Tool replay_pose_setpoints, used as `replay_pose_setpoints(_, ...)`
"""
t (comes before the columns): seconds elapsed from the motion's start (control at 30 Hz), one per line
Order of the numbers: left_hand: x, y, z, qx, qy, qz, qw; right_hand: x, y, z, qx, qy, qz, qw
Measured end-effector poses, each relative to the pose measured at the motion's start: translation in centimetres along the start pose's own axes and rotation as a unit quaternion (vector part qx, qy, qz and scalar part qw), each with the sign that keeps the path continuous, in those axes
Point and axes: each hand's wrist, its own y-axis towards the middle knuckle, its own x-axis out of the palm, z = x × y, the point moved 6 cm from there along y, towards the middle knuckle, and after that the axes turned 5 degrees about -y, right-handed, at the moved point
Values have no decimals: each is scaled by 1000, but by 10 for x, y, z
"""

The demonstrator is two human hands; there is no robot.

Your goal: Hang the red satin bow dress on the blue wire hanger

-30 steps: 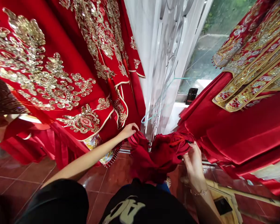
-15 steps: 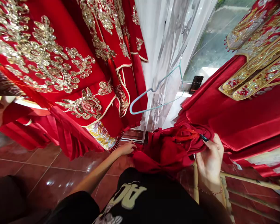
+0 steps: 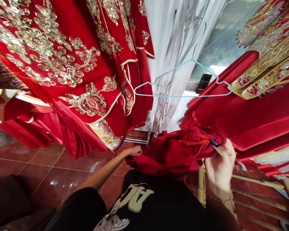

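Teal wire hanger (image 3: 183,95) has swung level since the last frame. Red satin garment (image 3: 173,154) sits bunched between the hands: right hand (image 3: 219,163) pinches its edge, left hand (image 3: 133,151) is at the other end, grip unclear.

Here we go, live from the head-worn camera, riding up on the person and tipped forward and down! The black shirt (image 3: 139,205) sits right below the lens, the left hand (image 3: 134,151) and right hand (image 3: 219,163) work up close, red robes (image 3: 50,57) crowd in, and the tiled floor (image 3: 45,170) and window (image 3: 221,41) sit farther off!
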Motion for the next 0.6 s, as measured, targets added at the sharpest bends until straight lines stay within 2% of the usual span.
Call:
replay_pose_setpoints(0.17, -7, -2, 3, -7, -147, 20, 989, -6, -4, 0, -14, 6, 9, 1000)
replay_pose_setpoints(0.3, -17, -2, 6, -22, -267, 77, 960, -11, -7, 3, -5, -1, 10, 1000)
replay_pose_setpoints(0.47, -43, 0, 4, -55, -380, 150, 911, -17, -6, 6, -6, -8, 21, 1000)
replay_pose_setpoints(0.6, -66, -4, 7, -66, -434, 183, 880, -17, -5, 11, -5, -13, 23, 1000)
